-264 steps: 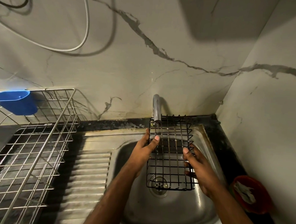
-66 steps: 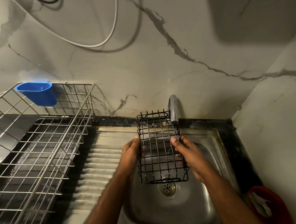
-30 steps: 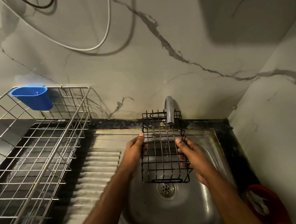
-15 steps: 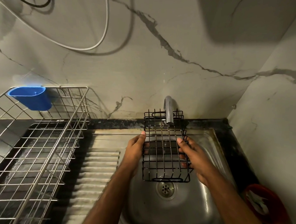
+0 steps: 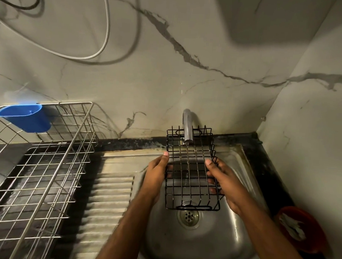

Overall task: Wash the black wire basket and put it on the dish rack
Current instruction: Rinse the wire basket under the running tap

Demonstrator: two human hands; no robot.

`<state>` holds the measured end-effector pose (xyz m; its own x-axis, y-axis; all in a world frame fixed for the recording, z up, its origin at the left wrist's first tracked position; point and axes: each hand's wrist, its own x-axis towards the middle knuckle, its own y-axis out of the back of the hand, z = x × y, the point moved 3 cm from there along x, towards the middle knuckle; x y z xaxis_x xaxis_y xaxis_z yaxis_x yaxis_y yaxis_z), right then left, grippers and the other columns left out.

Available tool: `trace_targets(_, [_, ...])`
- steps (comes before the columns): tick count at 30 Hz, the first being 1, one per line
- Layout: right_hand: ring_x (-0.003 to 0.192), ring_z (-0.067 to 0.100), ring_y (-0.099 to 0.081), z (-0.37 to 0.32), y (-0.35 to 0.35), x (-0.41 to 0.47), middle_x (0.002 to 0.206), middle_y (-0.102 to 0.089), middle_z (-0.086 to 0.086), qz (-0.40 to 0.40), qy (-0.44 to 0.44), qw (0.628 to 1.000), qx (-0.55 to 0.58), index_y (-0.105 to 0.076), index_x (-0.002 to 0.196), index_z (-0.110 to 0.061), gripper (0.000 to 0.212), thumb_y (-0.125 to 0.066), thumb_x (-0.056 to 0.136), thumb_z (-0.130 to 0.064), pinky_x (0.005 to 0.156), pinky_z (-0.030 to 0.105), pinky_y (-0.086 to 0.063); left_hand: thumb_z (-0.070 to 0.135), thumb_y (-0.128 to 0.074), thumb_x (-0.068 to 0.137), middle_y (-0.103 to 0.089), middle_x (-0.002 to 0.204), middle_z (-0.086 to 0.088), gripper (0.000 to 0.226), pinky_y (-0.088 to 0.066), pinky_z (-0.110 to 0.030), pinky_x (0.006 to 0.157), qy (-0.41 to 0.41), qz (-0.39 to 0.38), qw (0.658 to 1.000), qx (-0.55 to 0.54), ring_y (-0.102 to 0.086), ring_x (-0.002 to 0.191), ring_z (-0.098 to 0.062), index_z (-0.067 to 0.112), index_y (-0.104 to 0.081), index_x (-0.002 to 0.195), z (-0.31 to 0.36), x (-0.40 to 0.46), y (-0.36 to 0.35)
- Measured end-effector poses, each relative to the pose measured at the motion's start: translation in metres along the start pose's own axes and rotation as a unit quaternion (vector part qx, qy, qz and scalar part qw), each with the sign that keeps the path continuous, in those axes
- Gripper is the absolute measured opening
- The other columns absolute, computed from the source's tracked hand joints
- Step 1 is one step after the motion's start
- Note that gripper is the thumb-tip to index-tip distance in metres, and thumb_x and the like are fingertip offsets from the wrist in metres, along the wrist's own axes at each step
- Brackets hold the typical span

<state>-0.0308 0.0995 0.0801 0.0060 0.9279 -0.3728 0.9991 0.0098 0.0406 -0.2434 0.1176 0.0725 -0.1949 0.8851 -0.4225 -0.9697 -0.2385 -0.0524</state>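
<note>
I hold the black wire basket point(image 5: 190, 180) flat over the steel sink point(image 5: 210, 245), its open side up, directly under the chrome tap point(image 5: 187, 128). My left hand point(image 5: 155, 177) grips its left long side, thumb on the rim. My right hand point(image 5: 224, 181) grips the right long side, with fingers curled under the wires. A thin stream of water seems to run from the tap through the mesh. The silver wire dish rack point(image 5: 40, 175) stands on the counter to the left, apart from the basket.
A blue plastic cup point(image 5: 25, 116) hangs on the rack's far left corner. A ribbed drainboard point(image 5: 109, 200) lies between rack and sink bowl. A red bowl point(image 5: 300, 228) holding something white sits at the right, by the side wall. Cables hang on the marble back wall.
The basket has straightened from a tilt to the left and shifted slightly right, squarely under the tap. Both hands keep their grip on its long sides.
</note>
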Motion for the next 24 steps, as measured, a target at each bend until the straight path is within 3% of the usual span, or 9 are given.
trace_targets(9, [0.104, 0.014, -0.061, 0.000, 0.007, -0.007, 0.115, -0.063, -0.007, 0.011, 0.001, 1.000, 0.022, -0.060, 0.121, -0.041, 0.039, -0.060, 0.086, -0.057, 0.076, 0.035, -0.051, 0.052, -0.056, 0.098, -0.072, 0.117, -0.007, 0.055, -0.050, -0.049, 0.108, 0.003, -0.009, 1.000, 0.013, -0.068, 0.111, -0.022, 0.013, -0.057, 0.138, 0.001, -0.003, -0.010])
trace_targets(14, [0.101, 0.015, -0.063, 0.000, 0.009, -0.007, 0.114, -0.063, -0.006, 0.019, 0.000, 1.000, 0.022, -0.057, 0.130, -0.036, 0.047, -0.060, 0.088, -0.057, 0.074, 0.034, -0.051, 0.053, -0.056, 0.098, -0.072, 0.116, -0.007, 0.057, -0.048, -0.052, 0.110, 0.005, -0.005, 1.000, 0.021, -0.067, 0.112, -0.023, 0.014, -0.056, 0.138, 0.002, -0.002, -0.013])
trace_targets(21, [0.099, 0.015, -0.063, -0.001, 0.011, -0.008, 0.112, -0.063, -0.007, 0.025, 0.003, 0.999, 0.026, -0.059, 0.122, -0.039, 0.034, -0.057, 0.092, -0.054, 0.074, 0.033, -0.052, 0.053, -0.056, 0.099, -0.071, 0.117, -0.005, 0.052, -0.044, -0.049, 0.113, 0.006, -0.016, 1.000, 0.021, -0.066, 0.115, -0.022, 0.016, -0.056, 0.136, 0.003, 0.000, -0.019])
trace_targets(24, [0.097, 0.016, -0.063, -0.001, 0.015, -0.009, 0.112, -0.064, -0.005, 0.033, 0.004, 0.999, 0.027, -0.060, 0.118, -0.038, 0.030, -0.058, 0.092, -0.053, 0.074, 0.034, -0.054, 0.052, -0.054, 0.100, -0.069, 0.121, -0.007, 0.044, -0.040, -0.040, 0.110, 0.009, -0.028, 0.999, 0.021, -0.062, 0.119, -0.023, 0.019, -0.054, 0.130, 0.004, -0.003, -0.022])
